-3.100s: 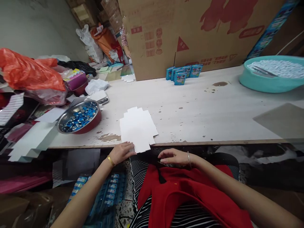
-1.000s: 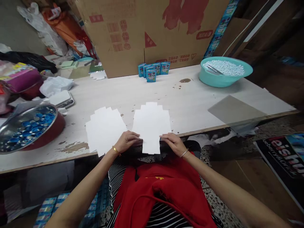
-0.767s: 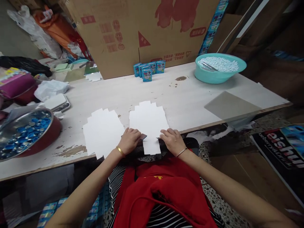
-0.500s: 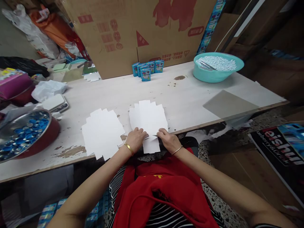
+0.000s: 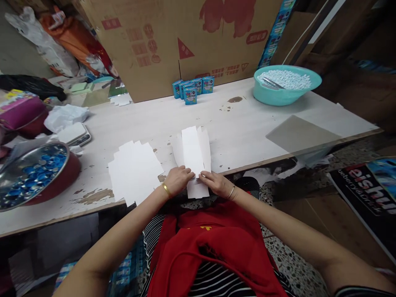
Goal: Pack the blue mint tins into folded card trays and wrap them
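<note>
A white cardboard box blank (image 5: 193, 150) lies in front of me at the table's near edge, with its two side panels turned up. My left hand (image 5: 178, 180) pinches the near left corner of the blank. At the near right corner, my right hand (image 5: 215, 182) has its fingers closed on the same blank. One flap of it hangs toward me between the hands, over the table's edge. Left of my left hand lies a flat stack of white blanks (image 5: 134, 170) with stepped edges.
Several small blue boxes (image 5: 191, 95) stand before a big carton (image 5: 161, 49). A turquoise basin (image 5: 272, 97) of pale candies with a metal scoop sits at the back right. At left are a bowl (image 5: 72, 169) of blue-wrapped pieces and a white scale (image 5: 74, 134).
The side panels of the blank, flat before, are now folded up and inward. My hands have come slightly closer together at its near end.
</note>
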The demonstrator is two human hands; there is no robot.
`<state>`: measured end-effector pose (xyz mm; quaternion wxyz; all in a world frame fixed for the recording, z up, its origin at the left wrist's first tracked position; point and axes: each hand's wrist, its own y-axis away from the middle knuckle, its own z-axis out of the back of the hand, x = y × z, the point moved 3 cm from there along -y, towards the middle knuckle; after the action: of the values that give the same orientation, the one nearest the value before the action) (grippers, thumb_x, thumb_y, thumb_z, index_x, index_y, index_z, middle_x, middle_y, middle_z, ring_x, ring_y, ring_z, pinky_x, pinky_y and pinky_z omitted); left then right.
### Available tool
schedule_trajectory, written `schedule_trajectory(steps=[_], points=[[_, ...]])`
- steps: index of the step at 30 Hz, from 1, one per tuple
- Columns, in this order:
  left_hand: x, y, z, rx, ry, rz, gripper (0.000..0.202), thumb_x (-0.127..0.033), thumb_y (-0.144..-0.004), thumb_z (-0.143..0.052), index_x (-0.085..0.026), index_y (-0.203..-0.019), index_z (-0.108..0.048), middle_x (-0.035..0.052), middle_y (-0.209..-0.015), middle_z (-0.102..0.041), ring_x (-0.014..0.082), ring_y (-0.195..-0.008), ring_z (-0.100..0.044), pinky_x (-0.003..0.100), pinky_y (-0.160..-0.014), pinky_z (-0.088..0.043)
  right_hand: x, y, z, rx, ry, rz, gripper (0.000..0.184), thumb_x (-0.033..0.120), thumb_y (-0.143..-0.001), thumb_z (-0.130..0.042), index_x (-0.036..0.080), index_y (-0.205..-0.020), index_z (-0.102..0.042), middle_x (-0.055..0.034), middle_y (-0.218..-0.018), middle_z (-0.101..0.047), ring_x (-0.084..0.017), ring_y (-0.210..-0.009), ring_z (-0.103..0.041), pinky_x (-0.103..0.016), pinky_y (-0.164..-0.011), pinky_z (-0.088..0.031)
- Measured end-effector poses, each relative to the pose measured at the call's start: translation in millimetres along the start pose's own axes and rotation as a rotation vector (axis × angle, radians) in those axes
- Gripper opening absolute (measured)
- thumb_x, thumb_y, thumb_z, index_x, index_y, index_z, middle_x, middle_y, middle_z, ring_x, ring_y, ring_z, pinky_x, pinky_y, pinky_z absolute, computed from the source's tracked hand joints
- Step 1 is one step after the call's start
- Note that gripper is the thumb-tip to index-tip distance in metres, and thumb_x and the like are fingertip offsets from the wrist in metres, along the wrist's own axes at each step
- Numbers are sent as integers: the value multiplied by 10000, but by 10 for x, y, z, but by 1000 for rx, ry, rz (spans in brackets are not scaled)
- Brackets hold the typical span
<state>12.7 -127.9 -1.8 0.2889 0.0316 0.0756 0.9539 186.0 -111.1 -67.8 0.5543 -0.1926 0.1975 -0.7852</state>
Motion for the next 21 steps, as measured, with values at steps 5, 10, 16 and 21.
schedule_trajectory(steps=[5,10,16,21], points=[[-22,198,68,-71,78,-213,698,-611,-755,-517,-113,-1242,-470,128,-1031,-596,264,-969,-495,378,-814,-425,35,79,28,103,-100,-25,587,115,-809,-428,74,-1384,-315,-202,-1340,-432,-276,-1018,-509,-449,-804,-492],[-20,169,11,-59,30,-108,374,-330,-890,-414,-127,-1183,-526,120,-1002,-626,241,-955,-528,346,-759,-424,10,17,-40,-42,-136,-100,544,27,-828,-340,116,-1365,-355,-171,-1202,-552,-242,-1037,-535,-431,-842,-507],[122,-35,67,67,188,174,284,-355,-897,-402,-213,-891,-648,35,-770,-670,164,-711,-587,261,-605,-376,53,-118,12,-230,-183,-253,611,82,-909,-346,188,-1456,-95,-164,-1315,-458,-223,-1210,-458,-400,-910,-506],[255,-185,133,106,395,364,233,-363,-799,-568,-256,-994,-637,1,-846,-691,160,-763,-606,254,-650,-417,141,-113,-60,-179,-72,-274,593,97,-916,-369,192,-1457,-146,-167,-1397,-387,-238,-1164,-494,-399,-885,-510]])
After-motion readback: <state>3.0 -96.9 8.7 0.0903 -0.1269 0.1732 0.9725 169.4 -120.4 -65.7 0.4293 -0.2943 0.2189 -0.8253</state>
